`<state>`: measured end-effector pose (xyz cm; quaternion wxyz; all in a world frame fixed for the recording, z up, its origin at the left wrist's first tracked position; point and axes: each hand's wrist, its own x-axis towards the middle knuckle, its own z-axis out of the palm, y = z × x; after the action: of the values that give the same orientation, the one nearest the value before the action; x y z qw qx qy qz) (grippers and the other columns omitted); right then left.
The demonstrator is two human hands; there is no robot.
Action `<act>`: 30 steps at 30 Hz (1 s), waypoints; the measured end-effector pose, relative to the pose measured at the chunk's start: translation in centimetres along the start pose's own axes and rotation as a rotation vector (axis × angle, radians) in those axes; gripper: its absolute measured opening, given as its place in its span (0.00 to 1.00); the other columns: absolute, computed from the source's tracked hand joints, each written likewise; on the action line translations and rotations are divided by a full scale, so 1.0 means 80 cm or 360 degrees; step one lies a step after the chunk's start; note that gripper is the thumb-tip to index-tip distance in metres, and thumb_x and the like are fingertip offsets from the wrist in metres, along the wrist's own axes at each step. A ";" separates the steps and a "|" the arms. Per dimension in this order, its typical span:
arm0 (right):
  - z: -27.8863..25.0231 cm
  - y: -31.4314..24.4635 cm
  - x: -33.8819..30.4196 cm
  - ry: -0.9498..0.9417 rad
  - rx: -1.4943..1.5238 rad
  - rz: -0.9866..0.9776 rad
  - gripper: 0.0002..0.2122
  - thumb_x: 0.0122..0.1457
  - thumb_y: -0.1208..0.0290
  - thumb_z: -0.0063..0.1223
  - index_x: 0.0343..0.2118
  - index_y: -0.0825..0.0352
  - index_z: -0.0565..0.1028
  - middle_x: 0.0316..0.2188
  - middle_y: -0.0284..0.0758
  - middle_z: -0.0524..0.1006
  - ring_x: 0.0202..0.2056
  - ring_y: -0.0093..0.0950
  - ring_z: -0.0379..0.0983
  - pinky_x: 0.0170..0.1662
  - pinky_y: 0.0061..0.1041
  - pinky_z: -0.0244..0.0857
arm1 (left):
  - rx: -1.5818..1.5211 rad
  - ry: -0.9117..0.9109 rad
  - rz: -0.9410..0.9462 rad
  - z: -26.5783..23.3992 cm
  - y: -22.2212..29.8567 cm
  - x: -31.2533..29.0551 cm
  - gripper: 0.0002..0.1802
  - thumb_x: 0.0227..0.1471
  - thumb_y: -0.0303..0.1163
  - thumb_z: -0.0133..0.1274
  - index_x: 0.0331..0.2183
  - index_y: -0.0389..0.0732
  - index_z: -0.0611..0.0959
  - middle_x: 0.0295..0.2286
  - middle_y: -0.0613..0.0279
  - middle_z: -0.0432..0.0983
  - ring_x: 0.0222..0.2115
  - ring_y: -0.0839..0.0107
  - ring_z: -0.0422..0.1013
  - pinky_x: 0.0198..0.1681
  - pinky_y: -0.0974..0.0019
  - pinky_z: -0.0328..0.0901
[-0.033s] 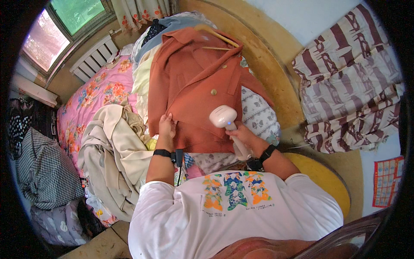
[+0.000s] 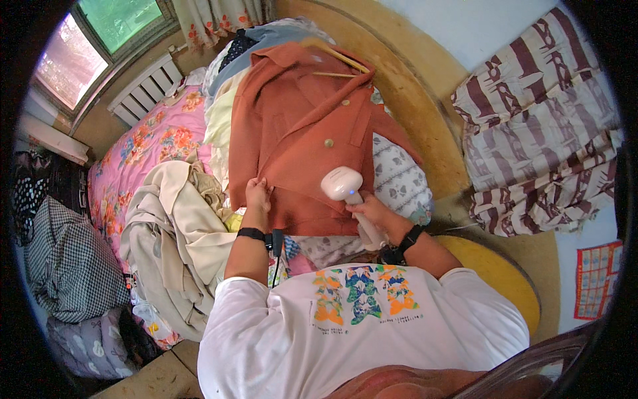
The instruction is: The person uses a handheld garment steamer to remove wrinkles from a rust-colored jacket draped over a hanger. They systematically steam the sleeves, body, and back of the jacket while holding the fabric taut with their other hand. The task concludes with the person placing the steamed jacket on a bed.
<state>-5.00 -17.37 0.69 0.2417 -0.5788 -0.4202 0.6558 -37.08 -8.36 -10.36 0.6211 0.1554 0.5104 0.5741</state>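
Note:
A rust-orange coat with large buttons lies spread over the bed, front side up, a wooden hanger at its collar. My left hand pinches the coat near its lower left edge, where the cloth is creased. In my right hand is a white handheld appliance with a rounded head, a long handle and a small lit blue light. Its head is over the lower right front of the coat; whether it touches the cloth I cannot tell.
Beige garments lie heaped left of the coat on a pink floral bedcover. A checked bundle sits at far left. Right of the bed hang a brown-and-white patterned cloth and, lower, a yellow round surface.
The appliance's head has shifted very slightly left and down with my right hand. My left hand still grips the coat in nearly the same place.

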 end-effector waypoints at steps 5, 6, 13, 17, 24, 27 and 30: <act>0.027 -0.020 -0.002 0.0149 0.0135 -0.0099 0.16 0.51 0.72 0.56 0.42 0.68 0.68 0.28 0.31 0.71 0.27 0.21 0.67 0.30 0.21 0.62 | 0.0721 0.0327 0.0300 -0.007 -0.008 0.026 0.03 0.50 0.24 0.51 0.30 0.38 0.73 0.26 0.61 0.74 0.24 0.70 0.71 0.27 0.67 0.68; 0.006 0.009 0.032 0.0083 0.0092 -0.0136 0.15 0.51 0.72 0.56 0.41 0.67 0.68 0.28 0.31 0.71 0.28 0.22 0.68 0.30 0.22 0.63 | 0.0949 0.0351 0.0342 -0.006 -0.006 0.029 0.04 0.48 0.24 0.52 0.29 0.38 0.73 0.26 0.60 0.74 0.24 0.70 0.71 0.27 0.67 0.68; 0.027 -0.014 0.048 0.0307 0.0212 -0.0284 0.16 0.52 0.71 0.55 0.43 0.67 0.65 0.29 0.31 0.70 0.27 0.22 0.67 0.28 0.24 0.63 | 0.1436 0.0293 0.0459 -0.011 -0.007 0.026 0.08 0.40 0.25 0.55 0.27 0.36 0.75 0.25 0.57 0.74 0.28 0.67 0.71 0.33 0.65 0.67; 0.062 0.014 0.038 0.0292 0.0075 -0.0297 0.19 0.51 0.69 0.57 0.44 0.68 0.66 0.32 0.34 0.72 0.28 0.23 0.68 0.30 0.25 0.64 | 0.1515 0.0228 0.0789 0.004 0.010 0.044 0.12 0.40 0.27 0.55 0.31 0.35 0.76 0.27 0.56 0.75 0.31 0.65 0.72 0.38 0.65 0.66; 0.069 0.018 0.018 0.0360 0.0109 -0.0296 0.18 0.51 0.69 0.58 0.44 0.68 0.66 0.30 0.32 0.71 0.26 0.21 0.68 0.30 0.23 0.63 | 0.1801 -0.0099 0.0708 0.081 0.056 0.060 0.18 0.42 0.37 0.59 0.33 0.34 0.77 0.31 0.51 0.76 0.33 0.58 0.72 0.39 0.62 0.66; 0.050 0.007 0.027 0.0526 0.0093 -0.0327 0.18 0.51 0.68 0.58 0.42 0.69 0.67 0.29 0.33 0.72 0.27 0.23 0.69 0.31 0.24 0.64 | 0.1880 -0.0164 0.0751 0.103 0.056 0.078 0.17 0.45 0.39 0.57 0.33 0.36 0.76 0.29 0.48 0.76 0.33 0.52 0.71 0.38 0.59 0.65; 0.043 -0.004 0.040 0.0714 0.0288 -0.0320 0.16 0.51 0.65 0.58 0.37 0.71 0.70 0.25 0.34 0.73 0.27 0.26 0.69 0.31 0.27 0.63 | 0.2031 -0.0382 0.0895 0.124 0.069 0.075 0.14 0.50 0.40 0.52 0.33 0.39 0.75 0.28 0.46 0.75 0.33 0.48 0.70 0.38 0.55 0.65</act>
<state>-9.04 -15.55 -0.92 0.4436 -0.6411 -0.3512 0.5186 -33.16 2.38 -4.51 0.2890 0.6772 0.6158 0.2805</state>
